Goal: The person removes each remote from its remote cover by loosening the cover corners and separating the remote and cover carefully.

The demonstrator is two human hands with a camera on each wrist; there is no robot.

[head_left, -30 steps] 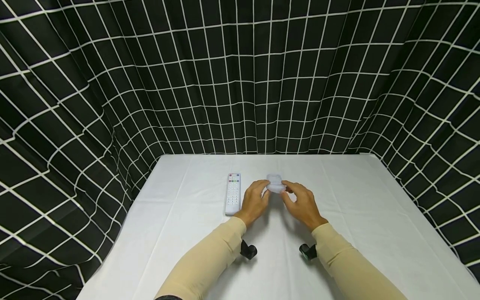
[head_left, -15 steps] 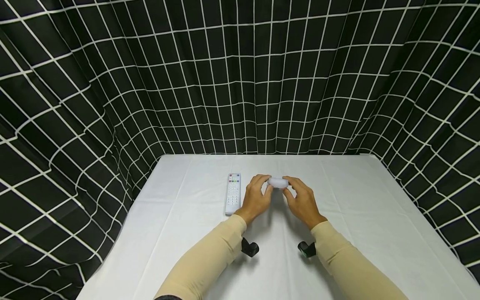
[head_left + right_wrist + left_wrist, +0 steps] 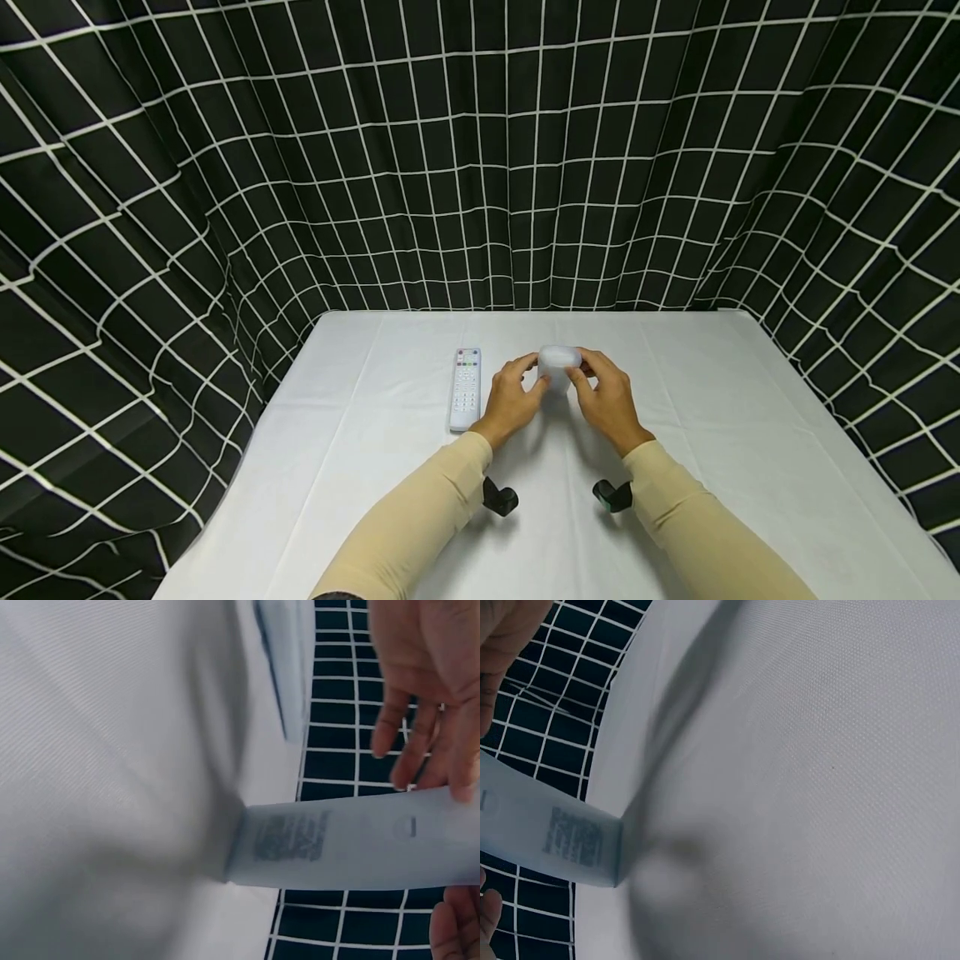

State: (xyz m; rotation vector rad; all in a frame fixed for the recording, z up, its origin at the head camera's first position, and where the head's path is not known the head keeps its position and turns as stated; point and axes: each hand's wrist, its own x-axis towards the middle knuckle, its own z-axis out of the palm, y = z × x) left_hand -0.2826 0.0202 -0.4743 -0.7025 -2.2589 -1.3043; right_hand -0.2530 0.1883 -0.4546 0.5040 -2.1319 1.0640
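Note:
Between both hands a long white object with a rounded upper end stands tilted up. In the wrist views its side carries a block of small dark print, and its lower end meets the white cloth. My left hand holds the left edge, thumb at the near face. The right hand grips the right edge between thumb and fingers. Fingers of both hands flank the white object in the left wrist view. A white remote control lies left of the left hand, buttons up.
A white cloth covers the table. Black curtain with a white grid surrounds its back and sides. Black wrist-camera mounts hang under both forearms, above the cloth. The remote shows again near the top of the right wrist view, as a white slab.
The white object has tipped from a leaning pose to a more upright one, its rounded end rising and shifting slightly away and right. Fingers on both sides have shifted along it. The remote stays put.

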